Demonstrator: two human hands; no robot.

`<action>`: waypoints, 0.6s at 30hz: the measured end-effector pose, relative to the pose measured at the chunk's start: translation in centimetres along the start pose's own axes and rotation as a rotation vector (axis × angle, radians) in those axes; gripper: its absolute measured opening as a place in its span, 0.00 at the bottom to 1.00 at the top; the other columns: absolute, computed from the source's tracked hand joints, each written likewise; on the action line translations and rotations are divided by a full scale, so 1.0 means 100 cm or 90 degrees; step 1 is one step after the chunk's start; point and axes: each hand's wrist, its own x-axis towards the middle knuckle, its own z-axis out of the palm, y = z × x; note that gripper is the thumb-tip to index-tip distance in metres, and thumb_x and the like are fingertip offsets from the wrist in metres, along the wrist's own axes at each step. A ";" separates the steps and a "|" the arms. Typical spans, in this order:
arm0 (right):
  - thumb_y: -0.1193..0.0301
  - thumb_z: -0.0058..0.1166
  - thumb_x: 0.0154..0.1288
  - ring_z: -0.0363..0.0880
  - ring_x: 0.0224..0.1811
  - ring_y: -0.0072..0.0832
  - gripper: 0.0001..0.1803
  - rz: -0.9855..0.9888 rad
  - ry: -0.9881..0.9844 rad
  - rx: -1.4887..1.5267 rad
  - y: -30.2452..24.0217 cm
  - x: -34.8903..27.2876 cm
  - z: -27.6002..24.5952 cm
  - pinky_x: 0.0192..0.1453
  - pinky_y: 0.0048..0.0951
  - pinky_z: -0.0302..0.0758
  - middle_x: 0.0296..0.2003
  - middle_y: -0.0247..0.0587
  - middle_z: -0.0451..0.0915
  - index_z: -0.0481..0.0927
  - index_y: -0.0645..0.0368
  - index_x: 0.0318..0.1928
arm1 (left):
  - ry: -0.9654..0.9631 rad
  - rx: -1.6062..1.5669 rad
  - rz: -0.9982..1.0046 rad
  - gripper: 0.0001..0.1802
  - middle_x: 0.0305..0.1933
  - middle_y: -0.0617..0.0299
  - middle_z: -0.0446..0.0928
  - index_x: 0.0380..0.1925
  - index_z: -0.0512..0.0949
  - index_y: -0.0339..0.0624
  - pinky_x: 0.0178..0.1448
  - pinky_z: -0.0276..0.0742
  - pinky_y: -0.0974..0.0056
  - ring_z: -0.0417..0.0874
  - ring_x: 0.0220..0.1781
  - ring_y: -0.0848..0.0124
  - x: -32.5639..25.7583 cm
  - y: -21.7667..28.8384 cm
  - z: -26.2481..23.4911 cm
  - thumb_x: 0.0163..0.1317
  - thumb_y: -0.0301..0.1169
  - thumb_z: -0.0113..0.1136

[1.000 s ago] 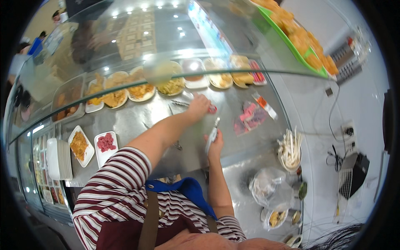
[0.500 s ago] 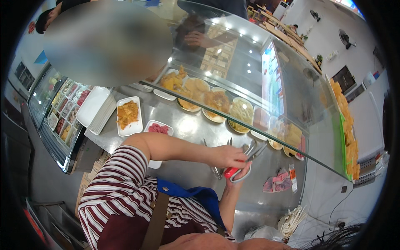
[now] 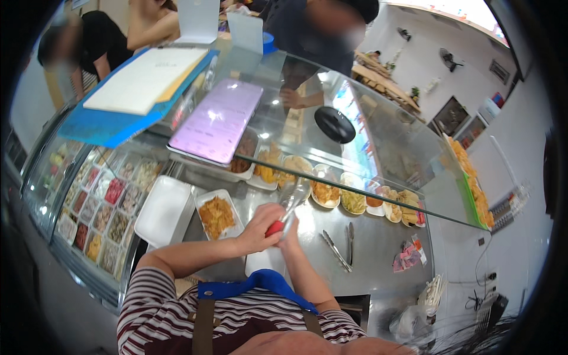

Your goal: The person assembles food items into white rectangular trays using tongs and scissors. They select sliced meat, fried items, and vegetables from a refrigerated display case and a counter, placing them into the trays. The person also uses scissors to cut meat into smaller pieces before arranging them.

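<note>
My two hands are close together above the steel counter (image 3: 319,234). Closed fingers of my left hand (image 3: 263,225) are at the red part of the handles of a pair of scissors (image 3: 274,229). My right hand (image 3: 290,235) is partly hidden behind it and closed around the grey side of the handles. A blurred, shiny metal end (image 3: 296,194) points away from me beyond both hands; its exact shape is unclear. Left of my hands, a white tray holds orange-brown fried food (image 3: 216,216). A white tray (image 3: 267,264) lies below my forearms. Metal tongs (image 3: 338,249) rest to the right.
A glass counter guard (image 3: 390,198) stands ahead, with a phone (image 3: 216,121) and a black round object (image 3: 335,124) on top. Filled bowls (image 3: 325,194) line up behind it. Stacked white trays (image 3: 163,212) are at left; a pink packet (image 3: 406,255) is at right. A person (image 3: 319,38) stands across.
The view has shifted, bringing the phone and papers into sight. My hands, with the scissors, have moved left over the counter, toward the fried food tray. The tongs on the counter are now uncovered.
</note>
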 end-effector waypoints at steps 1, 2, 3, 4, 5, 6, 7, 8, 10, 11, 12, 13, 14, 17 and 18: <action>0.69 0.36 0.70 0.79 0.32 0.27 0.10 -0.044 0.002 -0.058 0.015 0.000 0.018 0.33 0.31 0.78 0.32 0.38 0.76 0.71 0.58 0.43 | 0.037 0.030 -0.097 0.35 0.63 0.44 0.59 0.59 0.66 0.39 0.68 0.59 0.52 0.59 0.66 0.49 -0.007 0.004 -0.012 0.47 0.30 0.64; 0.69 0.35 0.71 0.78 0.32 0.28 0.10 -0.028 0.006 -0.063 0.017 0.001 0.030 0.32 0.31 0.78 0.31 0.38 0.76 0.71 0.58 0.43 | 0.035 0.069 -0.154 0.48 0.67 0.40 0.47 0.66 0.53 0.42 0.71 0.54 0.51 0.52 0.69 0.48 -0.008 0.000 -0.024 0.44 0.33 0.67; 0.69 0.34 0.71 0.78 0.31 0.28 0.10 -0.013 0.010 -0.069 0.016 0.003 0.045 0.32 0.31 0.78 0.31 0.39 0.76 0.71 0.57 0.43 | 0.066 0.055 -0.216 0.50 0.64 0.43 0.56 0.67 0.49 0.42 0.67 0.62 0.52 0.60 0.66 0.50 -0.004 -0.010 -0.030 0.47 0.33 0.68; 0.68 0.33 0.71 0.78 0.29 0.30 0.11 -0.079 0.043 -0.144 0.020 0.011 0.053 0.31 0.32 0.78 0.30 0.40 0.76 0.70 0.57 0.45 | -0.025 -0.168 -0.391 0.50 0.62 0.44 0.59 0.67 0.47 0.41 0.59 0.69 0.54 0.66 0.61 0.52 0.004 -0.010 -0.044 0.49 0.33 0.67; 0.68 0.32 0.71 0.77 0.29 0.32 0.13 -0.101 0.069 -0.176 0.021 0.002 0.075 0.29 0.34 0.76 0.28 0.40 0.76 0.71 0.58 0.42 | -0.116 -0.392 -0.579 0.51 0.60 0.45 0.63 0.67 0.45 0.41 0.52 0.77 0.57 0.73 0.56 0.55 0.005 -0.010 -0.058 0.50 0.33 0.67; 0.70 0.36 0.69 0.78 0.30 0.32 0.11 -0.139 0.043 -0.194 0.028 0.013 0.076 0.32 0.34 0.76 0.29 0.41 0.76 0.72 0.60 0.41 | -0.086 -0.405 -0.487 0.47 0.49 0.50 0.72 0.66 0.46 0.41 0.31 0.80 0.66 0.82 0.37 0.64 -0.003 -0.027 -0.056 0.53 0.32 0.67; 0.73 0.40 0.65 0.78 0.32 0.32 0.09 -0.197 0.060 -0.308 0.026 0.016 0.068 0.34 0.33 0.75 0.30 0.42 0.77 0.73 0.61 0.40 | -0.150 -0.435 -0.613 0.45 0.40 0.53 0.76 0.65 0.48 0.41 0.22 0.76 0.69 0.80 0.25 0.70 0.011 0.001 -0.069 0.52 0.31 0.67; 0.75 0.44 0.62 0.78 0.34 0.31 0.08 -0.248 0.067 -0.415 0.031 0.017 0.071 0.37 0.32 0.75 0.31 0.43 0.78 0.74 0.63 0.40 | -0.166 -0.428 -0.601 0.42 0.36 0.56 0.77 0.63 0.52 0.40 0.21 0.74 0.69 0.78 0.22 0.72 0.011 0.000 -0.079 0.53 0.31 0.67; 0.81 0.54 0.50 0.79 0.36 0.30 0.15 -0.309 0.129 -0.491 0.041 0.033 0.057 0.42 0.30 0.74 0.33 0.44 0.80 0.75 0.67 0.42 | -0.189 -0.441 -0.591 0.35 0.33 0.59 0.77 0.59 0.61 0.39 0.20 0.72 0.70 0.76 0.20 0.74 0.008 -0.022 -0.091 0.53 0.32 0.67; 0.79 0.57 0.52 0.79 0.30 0.28 0.14 -0.363 0.146 -0.531 0.046 0.048 0.031 0.35 0.29 0.75 0.28 0.41 0.80 0.75 0.66 0.42 | -0.194 -0.463 -0.601 0.31 0.33 0.60 0.78 0.57 0.65 0.39 0.20 0.71 0.70 0.76 0.21 0.75 0.006 -0.041 -0.092 0.54 0.33 0.66; 0.76 0.61 0.54 0.76 0.24 0.24 0.16 -0.196 0.119 -0.389 0.038 0.029 0.048 0.27 0.27 0.73 0.26 0.40 0.79 0.74 0.63 0.44 | -0.108 -0.392 -0.585 0.28 0.32 0.63 0.76 0.55 0.68 0.43 0.21 0.70 0.71 0.73 0.21 0.77 0.004 -0.056 -0.102 0.55 0.32 0.66; 0.74 0.63 0.55 0.74 0.19 0.22 0.16 -0.144 0.136 -0.378 0.029 0.019 0.043 0.20 0.25 0.70 0.23 0.40 0.79 0.73 0.62 0.43 | -0.036 -0.316 -0.562 0.25 0.31 0.67 0.74 0.54 0.70 0.47 0.22 0.69 0.72 0.71 0.20 0.80 0.011 -0.071 -0.113 0.56 0.32 0.65; 0.72 0.63 0.56 0.70 0.13 0.22 0.16 -0.164 0.154 -0.334 0.025 0.016 0.026 0.13 0.23 0.64 0.21 0.40 0.77 0.73 0.61 0.43 | -0.034 -0.309 -0.550 0.20 0.27 0.68 0.72 0.50 0.72 0.46 0.21 0.65 0.72 0.68 0.19 0.81 0.027 -0.093 -0.131 0.59 0.40 0.60; 0.68 0.62 0.58 0.66 0.07 0.23 0.13 -0.040 0.090 -0.309 0.001 -0.028 0.023 0.08 0.23 0.59 0.16 0.36 0.73 0.73 0.61 0.37 | 0.043 -0.221 -0.578 0.21 0.20 0.67 0.70 0.39 0.76 0.44 0.21 0.62 0.72 0.67 0.17 0.78 0.045 -0.143 -0.195 0.62 0.50 0.54; 0.68 0.62 0.58 0.66 0.07 0.22 0.13 -0.015 0.098 -0.334 -0.004 -0.036 0.018 0.08 0.23 0.59 0.16 0.36 0.73 0.74 0.61 0.36 | 0.006 -0.107 -0.522 0.20 0.21 0.65 0.72 0.36 0.77 0.43 0.22 0.64 0.70 0.69 0.18 0.76 0.058 -0.138 -0.205 0.60 0.49 0.56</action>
